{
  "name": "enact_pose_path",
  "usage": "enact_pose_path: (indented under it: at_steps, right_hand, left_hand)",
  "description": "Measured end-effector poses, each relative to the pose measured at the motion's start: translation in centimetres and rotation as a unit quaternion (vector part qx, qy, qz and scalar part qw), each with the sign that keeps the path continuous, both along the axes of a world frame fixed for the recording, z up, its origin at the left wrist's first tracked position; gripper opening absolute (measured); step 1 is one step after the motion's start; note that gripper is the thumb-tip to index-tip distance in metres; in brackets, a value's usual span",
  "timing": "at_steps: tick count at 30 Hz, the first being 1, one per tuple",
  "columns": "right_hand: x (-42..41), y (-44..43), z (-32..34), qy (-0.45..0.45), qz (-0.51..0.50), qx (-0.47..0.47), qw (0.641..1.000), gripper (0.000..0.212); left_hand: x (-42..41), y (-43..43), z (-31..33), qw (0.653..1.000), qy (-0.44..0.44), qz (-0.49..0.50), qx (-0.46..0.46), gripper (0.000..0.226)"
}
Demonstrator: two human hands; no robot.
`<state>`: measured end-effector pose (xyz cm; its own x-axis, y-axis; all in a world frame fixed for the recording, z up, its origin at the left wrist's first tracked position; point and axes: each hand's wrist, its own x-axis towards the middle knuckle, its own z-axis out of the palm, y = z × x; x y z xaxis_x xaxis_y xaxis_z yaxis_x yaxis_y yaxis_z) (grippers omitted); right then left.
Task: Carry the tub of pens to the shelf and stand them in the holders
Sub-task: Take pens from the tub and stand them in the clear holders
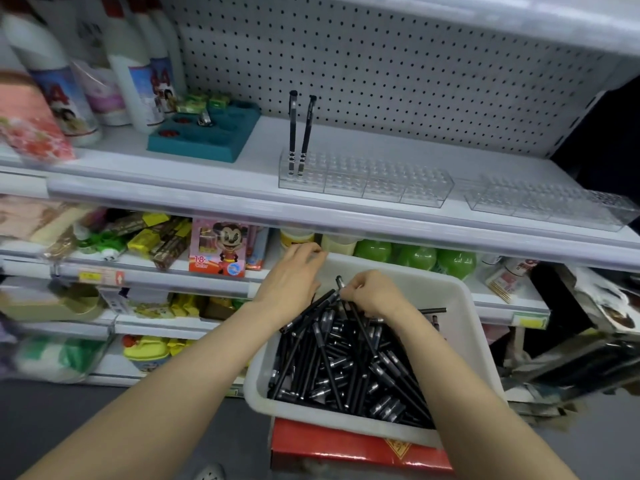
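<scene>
- The white plastic tub sits on a red cardboard box in front of the shelving, below the level of the holders. It is heaped with black capped pens lying crosswise in every direction.
- The right hand is down in the far end of the tub. Its fingers are curled tight and pinch one black pen near its upper end.
- That end pokes out above the knuckles and leans away and slightly left. The rest of its barrel is lost in the heap.
- The left hand reaches over the tub's far-left corner with its fingers stretched forward, the tips at the rim. I cannot tell whether they grip the rim or only rest there.
- The nearer clear plastic pen holder stands on the white shelf, above and beyond the right hand and almost straight ahead of it. A second clear holder lies further right.
- Two black pens stand nearly upright at the nearer holder's left end. The holes to their right look free.
- Judging by this, the right hand is the better placed. The pinched pen would have to rise clear of the heap, turn to vertical and come down tip first into a hole beside the standing pair.
</scene>
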<state>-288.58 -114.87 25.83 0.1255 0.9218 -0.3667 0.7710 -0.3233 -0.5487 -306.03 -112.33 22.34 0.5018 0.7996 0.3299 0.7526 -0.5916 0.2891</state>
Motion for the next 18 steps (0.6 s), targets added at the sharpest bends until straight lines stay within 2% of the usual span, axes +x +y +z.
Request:
enact_pose_path:
  at_steps: [3,5,7,10,13,18]
  right_hand:
    - [0.6,0.7,3.1,0.1,0.003,0.057,0.993,0.017]
    - [1.1,1.8,5.7,0.193,-0.002,0.107,0.975,0.013]
    - [1.2,3.3,8.5,0.245,-0.001,0.159,0.956,0.004]
    - [0.7,5.6,12.2,0.259,0.0,0.244,0.935,0.006]
    - [-0.1,7.6,14.8,0.24,-0.014,0.332,0.912,0.012]
    - [-2.0,10.5,16.5,0.218,-0.052,0.412,0.883,0.013]
  left_hand:
    - [-0.2,0.6,0.7,0.999,-0.031,-0.001,-0.009,0.05]
    - [-0.6,1.3,2.1,0.997,-0.08,0.008,0.01,0.041]
    - [-1.3,2.3,4.0,0.99,-0.133,0.026,0.041,0.033]
    - [-2.5,4.4,6.8,0.978,-0.189,0.064,0.065,0.033]
    - [-3.4,6.8,9.0,0.966,-0.228,0.094,0.071,0.043]
    - [-3.8,10.3,10.6,0.971,-0.209,0.109,0.045,0.066]
